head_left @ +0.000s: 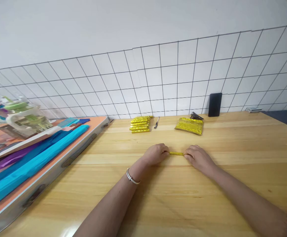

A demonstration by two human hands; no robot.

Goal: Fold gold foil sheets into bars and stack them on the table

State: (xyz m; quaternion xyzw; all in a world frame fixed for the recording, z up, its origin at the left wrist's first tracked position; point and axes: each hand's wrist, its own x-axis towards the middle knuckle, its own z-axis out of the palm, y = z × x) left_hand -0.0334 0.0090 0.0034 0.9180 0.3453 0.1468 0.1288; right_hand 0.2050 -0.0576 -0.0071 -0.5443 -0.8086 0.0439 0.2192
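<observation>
A thin strip of shiny gold foil (176, 153), rolled or folded narrow, stretches between my two hands just at the tabletop. Its left end is pinched in my left hand (157, 153), which has a silver bangle (132, 177) at the wrist. The fingers of my right hand (198, 158) close on the other end. Beyond my left hand lies a row of several gold foil rolls (140, 124). Farther back on the right rests a flat stack of gold foil sheets (189, 126). The fingertips are partly hidden.
A pen (156, 122) lies beside the rolls. A black stapler-like object (196, 116) sits behind the foil stack, and a black phone-like slab (215, 104) leans on the tiled wall. At left, an orange-topped case (94, 124) bears blue paper rolls (37, 164) and a bottle (17, 108).
</observation>
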